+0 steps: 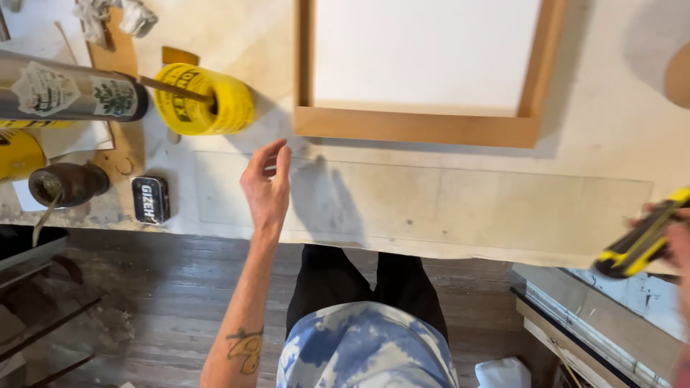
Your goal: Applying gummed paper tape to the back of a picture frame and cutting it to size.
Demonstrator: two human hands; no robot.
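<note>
Head camera looks straight down over a pale, stained table, and the left hand hovers above its near edge, palm turned sideways, fingers loosely apart and curled, gripping nothing. Right under that hand lies a long clear sheet, flat on the table, running from beside the hand well out to the right; its edges show only faintly. Over at the far right edge of the view, the right hand is blurred and mostly cut off, fingers wrapped tight around a yellow-and-black utility knife that points down and left, held off the table's near edge. Past the clear sheet sits a wooden frame with a white panel inside it, lying flat. To the left of the frame, a yellow tape roll stands on its edge, with a thin stick through its hole. A grey tube with labels lies just beside the roll, on the left. Nearer the table's front left corner, a small dark tin lies flat, and a brown round pot sits beside it with a stick poking out. Below the table edge, dark wooden floor shows, along with the person's blue-and-white patterned shirt.
</note>
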